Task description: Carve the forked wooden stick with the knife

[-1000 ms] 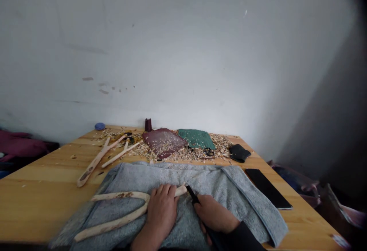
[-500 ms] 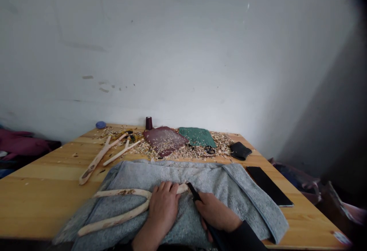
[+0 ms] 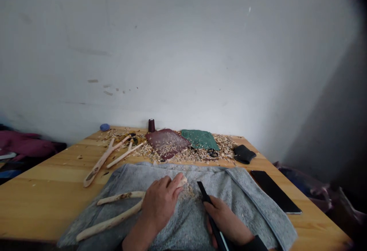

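While the left hand point(image 3: 160, 205) kept its hold on the forked stick point(image 3: 114, 214), the knife point(image 3: 204, 194) had come away from the wood. A second before, its dark tip had sat against the stick's short stem end, just right of the left fingers. Now it lay apart from that end, with a strip of the grey towel point(image 3: 252, 201) between them.

The right hand point(image 3: 228, 224) was closed round the knife's handle, blade pointing toward the wall. The left hand was clamped over the fork where the two prongs meet — forefinger stretched along the stem, which seemed to have tipped up slightly.

A small scatter of pale chips point(image 3: 189, 191) lay on the towel between stem end and blade, where I had seen none before. To my eye that meant a paring stroke on the stem end had just finished. The stick itself had hardly shifted — it lay on the towel near the front edge of the worktop point(image 3: 43, 193), prongs toward the left corner.

Along the far edge the heap of shavings point(image 3: 183, 153) and two other forked sticks point(image 3: 100, 163) were as before, and so was the black phone point(image 3: 275, 191) by the right edge.
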{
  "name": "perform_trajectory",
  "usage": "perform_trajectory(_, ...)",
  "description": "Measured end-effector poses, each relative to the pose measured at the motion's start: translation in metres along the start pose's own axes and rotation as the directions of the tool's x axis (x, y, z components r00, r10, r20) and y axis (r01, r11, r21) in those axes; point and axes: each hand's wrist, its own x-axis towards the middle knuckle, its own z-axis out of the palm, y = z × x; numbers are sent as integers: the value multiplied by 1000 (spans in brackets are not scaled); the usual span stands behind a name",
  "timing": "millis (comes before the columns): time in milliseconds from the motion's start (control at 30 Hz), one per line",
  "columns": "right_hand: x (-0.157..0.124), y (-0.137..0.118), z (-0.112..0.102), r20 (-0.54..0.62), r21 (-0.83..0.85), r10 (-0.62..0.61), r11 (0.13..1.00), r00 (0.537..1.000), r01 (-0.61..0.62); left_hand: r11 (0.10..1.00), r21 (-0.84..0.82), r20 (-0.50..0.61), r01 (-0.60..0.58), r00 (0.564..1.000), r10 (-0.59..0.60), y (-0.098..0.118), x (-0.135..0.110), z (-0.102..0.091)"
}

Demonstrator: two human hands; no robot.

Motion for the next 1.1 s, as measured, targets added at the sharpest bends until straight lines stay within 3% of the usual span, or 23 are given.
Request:
perform_trajectory(200, 11, 14, 6, -16, 105, -18, 994, 1000, 19, 980, -194, -105, -47, 994, 27, -5, 3, -18)
perform_trajectory(433, 14, 16, 12, 3, 177, -19, 984, 1000, 18, 989, -137, -128, -52, 991, 34, 0, 5, -25)
perform_trajectory(533, 14, 17, 13, -6, 175, -32, 984, 999, 32, 997, -77, -71, -15, 997, 10, 6, 7, -31)
perform_trajectory(633, 15, 19, 13, -30, 162, -47, 986, 998, 51, 996, 23, 19, 86, 996, -87, 13, 6, -44)
perform_trajectory(733, 15, 21, 14, -24, 167, -62, 984, 998, 65, 972, 129, 94, 195, 974, -208, 15, -4, -65)
perform_trajectory(867, 13, 20, 14, -16, 185, -74, 980, 997, 76, 965, 151, 176, 213, 955, -238, 11, -22, -86)
perform_trajectory(967, 10, 16, 15, -25, 211, -59, 975, 998, 63, 972, 118, 256, 204, 940, -228, 10, -25, -89)
perform_trajectory(1100, 7, 13, 12, -34, 223, -29, 974, 999, 36, 951, 202, 385, 234, 874, -296, 14, -14, -88)
